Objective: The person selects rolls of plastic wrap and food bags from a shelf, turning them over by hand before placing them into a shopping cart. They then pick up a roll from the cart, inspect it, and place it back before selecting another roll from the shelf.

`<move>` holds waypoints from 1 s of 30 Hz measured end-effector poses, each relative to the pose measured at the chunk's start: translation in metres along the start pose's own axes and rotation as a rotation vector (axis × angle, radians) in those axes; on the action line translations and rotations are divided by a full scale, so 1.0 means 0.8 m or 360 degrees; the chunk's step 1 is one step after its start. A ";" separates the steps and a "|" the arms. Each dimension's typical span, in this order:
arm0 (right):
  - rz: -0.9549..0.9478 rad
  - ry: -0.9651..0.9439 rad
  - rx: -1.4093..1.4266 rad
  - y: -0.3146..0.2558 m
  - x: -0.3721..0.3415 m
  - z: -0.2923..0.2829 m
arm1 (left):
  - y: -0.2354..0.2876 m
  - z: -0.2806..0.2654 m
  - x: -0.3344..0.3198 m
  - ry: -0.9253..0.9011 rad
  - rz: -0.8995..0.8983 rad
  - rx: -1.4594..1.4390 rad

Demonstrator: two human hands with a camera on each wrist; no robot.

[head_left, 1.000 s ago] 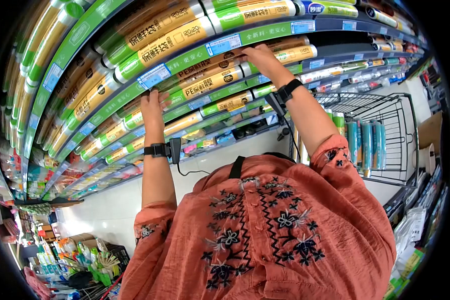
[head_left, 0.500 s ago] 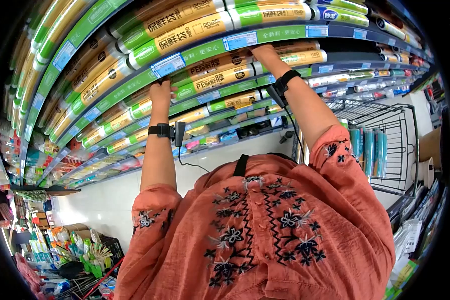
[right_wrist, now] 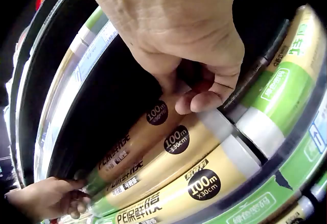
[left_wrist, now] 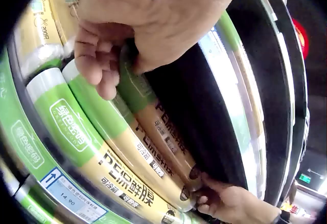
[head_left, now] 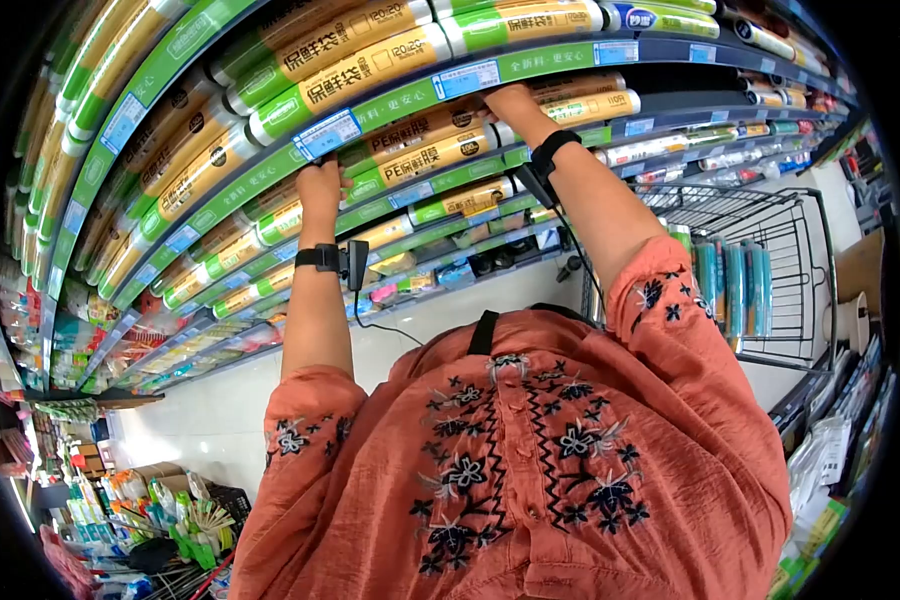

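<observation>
Rolls of PE cling film in green and tan wrap lie side by side on a shelf; the front roll (left_wrist: 122, 173) has two more behind it. In the left wrist view my left hand (left_wrist: 153, 24) pinches the green end of the rearmost roll (left_wrist: 163, 127) between thumb and curled fingers. At that roll's other end, my right hand (right_wrist: 179, 45) has thumb and fingers curled round its tip in the right wrist view, near the black "100m" mark. Both hands reach in under the upper shelf's green edge strip (head_left: 400, 98) in the head view.
Longer tan and green rolls (head_left: 370, 70) fill the shelf above. At the right stands a wire shopping cart (head_left: 785, 270) holding teal packs (head_left: 735, 290). Brushes and bottles (head_left: 160, 510) are gathered at the lower left, on the far side of the pale floor (head_left: 210, 420).
Since a second ago my left hand has gone deeper under the upper shelf edge, its spread fingers closing. My right hand stays at the rolls' other end. The head view has shifted slightly.
</observation>
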State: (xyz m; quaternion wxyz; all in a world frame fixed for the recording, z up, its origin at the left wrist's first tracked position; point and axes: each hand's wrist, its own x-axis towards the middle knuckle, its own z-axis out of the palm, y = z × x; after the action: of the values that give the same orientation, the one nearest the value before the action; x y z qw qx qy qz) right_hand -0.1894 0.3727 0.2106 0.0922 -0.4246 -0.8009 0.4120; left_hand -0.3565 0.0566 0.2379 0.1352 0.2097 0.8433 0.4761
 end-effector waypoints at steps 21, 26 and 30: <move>-0.0053 -0.0082 -0.0335 -0.008 -0.009 -0.010 | -0.001 0.004 -0.022 -0.0071 0.0227 0.0170; -0.0054 -0.0083 -0.0262 -0.003 -0.006 -0.016 | 0.005 0.003 -0.025 -0.0060 0.0226 0.0216; -0.0058 -0.0079 -0.0191 0.000 -0.002 -0.021 | 0.002 0.000 -0.013 0.0034 0.0345 0.0445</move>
State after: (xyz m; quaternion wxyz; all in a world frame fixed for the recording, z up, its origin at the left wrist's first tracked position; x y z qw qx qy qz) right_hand -0.1804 0.3811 0.2216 0.0540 -0.4044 -0.8338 0.3718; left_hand -0.3471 0.0527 0.2399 0.0436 0.3111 0.8751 0.3682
